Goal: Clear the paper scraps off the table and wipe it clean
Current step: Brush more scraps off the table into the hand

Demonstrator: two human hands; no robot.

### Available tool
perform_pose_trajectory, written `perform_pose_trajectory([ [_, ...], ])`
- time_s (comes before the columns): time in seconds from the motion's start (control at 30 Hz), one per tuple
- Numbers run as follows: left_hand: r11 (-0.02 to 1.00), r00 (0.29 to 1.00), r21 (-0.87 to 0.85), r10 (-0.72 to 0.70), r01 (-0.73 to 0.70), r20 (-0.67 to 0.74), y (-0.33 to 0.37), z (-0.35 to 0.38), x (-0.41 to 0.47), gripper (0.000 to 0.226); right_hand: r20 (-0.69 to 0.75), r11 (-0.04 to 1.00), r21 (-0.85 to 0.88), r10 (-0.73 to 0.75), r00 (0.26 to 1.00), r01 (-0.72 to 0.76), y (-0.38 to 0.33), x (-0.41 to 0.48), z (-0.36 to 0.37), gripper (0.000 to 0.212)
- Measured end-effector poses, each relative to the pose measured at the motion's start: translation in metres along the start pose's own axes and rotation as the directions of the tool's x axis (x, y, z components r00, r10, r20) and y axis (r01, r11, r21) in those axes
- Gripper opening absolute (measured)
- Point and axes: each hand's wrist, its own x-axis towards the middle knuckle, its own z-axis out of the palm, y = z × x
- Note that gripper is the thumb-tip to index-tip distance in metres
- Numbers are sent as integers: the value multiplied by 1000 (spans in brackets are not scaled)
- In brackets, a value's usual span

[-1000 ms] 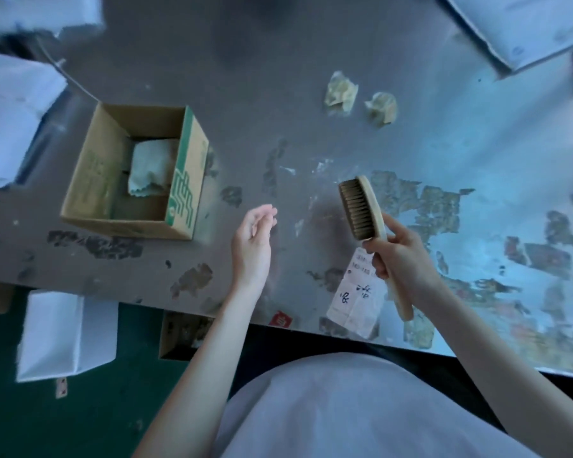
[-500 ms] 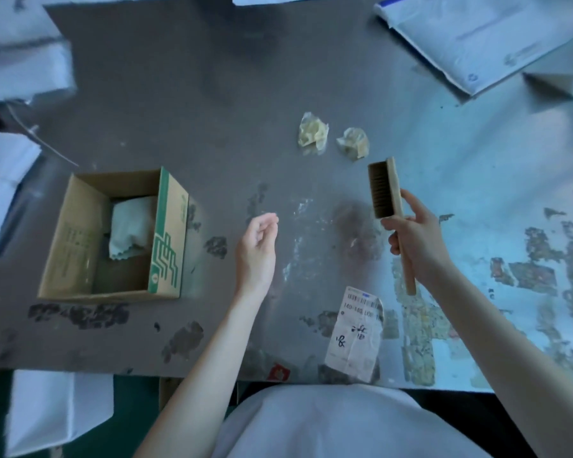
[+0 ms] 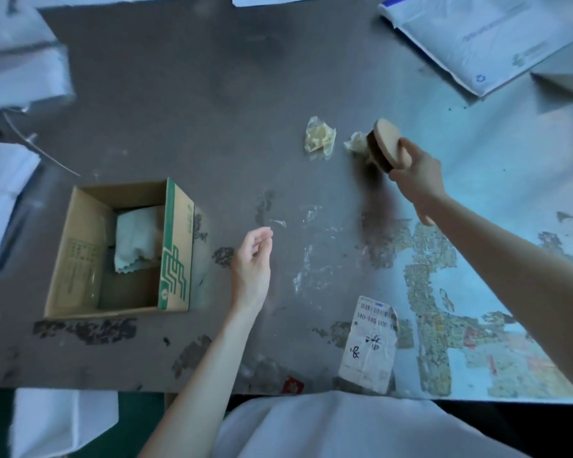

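My right hand (image 3: 417,178) grips a wooden brush (image 3: 389,143), bristles down on the grey table (image 3: 179,110), touching a crumpled yellowish paper scrap (image 3: 356,145). A second crumpled scrap (image 3: 320,137) lies just to its left. My left hand (image 3: 252,262) hovers over the table's middle, fingers loosely curled, holding nothing. A white shipping label (image 3: 369,347) lies flat near the front edge. An open cardboard box (image 3: 176,256) at the left holds a pale green cloth (image 3: 136,239).
White padded mailers (image 3: 470,38) lie at the far right corner, white stacks (image 3: 17,74) along the left edge. The table's right part shows peeled, patchy residue (image 3: 434,292). A white box (image 3: 63,421) stands on the floor below the front edge.
My right hand has carried the brush away from me to the crumpled scraps and turned its bristles down onto the right one. My left hand stays about where it was.
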Motion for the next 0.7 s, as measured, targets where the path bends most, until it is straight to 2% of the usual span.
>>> perform_pose_trajectory([
  [0.1, 1000, 1000, 15, 6, -6, 5, -5, -3, -1, 22, 90, 996, -70, -50, 995, 56, 0, -10, 7, 71],
  [0.27, 996, 998, 71, 57, -59, 24, -11, -6, -7, 21, 228, 980, -76, -160, 960, 182, 2, -43, 20, 71],
  [0.5, 976, 994, 191, 103, -106, 26, -15, -15, -17, 23, 466, 871, -117, -376, 801, 478, -2, -75, 30, 72],
  [0.6, 970, 994, 217, 107, -112, 34, -17, -17, -20, 24, 413, 879, -53, -413, 812, 474, -8, -69, 27, 74],
  [0.7, 969, 994, 220, 104, -109, 31, -20, -19, -24, 24, 277, 931, 38, -359, 892, 363, -18, -47, 26, 74],
])
